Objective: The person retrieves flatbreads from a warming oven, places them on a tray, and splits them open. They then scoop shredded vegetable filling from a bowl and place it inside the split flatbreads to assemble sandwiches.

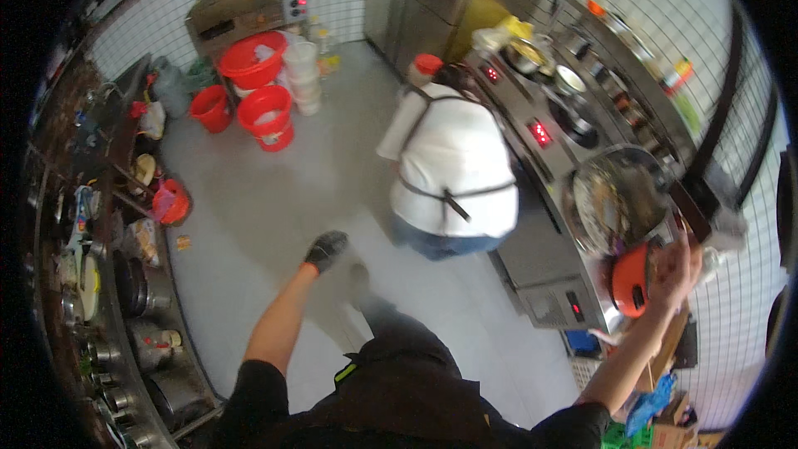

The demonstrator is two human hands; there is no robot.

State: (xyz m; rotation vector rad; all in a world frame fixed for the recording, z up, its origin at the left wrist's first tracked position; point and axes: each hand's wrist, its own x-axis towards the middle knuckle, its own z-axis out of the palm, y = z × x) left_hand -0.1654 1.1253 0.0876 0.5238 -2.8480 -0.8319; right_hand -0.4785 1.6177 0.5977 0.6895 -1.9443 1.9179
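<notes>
My left hand (pixel 327 251), in a dark glove, hangs over the grey floor with nothing visible in it. Its fingers are too dark and blurred to tell whether they are closed. Far to the right, my bare right hand (pixel 676 267) is raised beside an orange-red pot (pixel 629 287) at the near end of the stove counter. Its fingers point up towards a dark post; whether they touch or hold anything is hidden. Just beyond the pot sits a large metal wok (pixel 601 206) with wet-looking contents.
A person in a white top (pixel 458 156) with dark apron straps bends by the stove (pixel 542 255), which has red lit displays. Red buckets (pixel 267 118) stand by the far wall. A metal shelf (pixel 181 330) with pots runs along the left. Cardboard boxes (pixel 676 427) lie lower right.
</notes>
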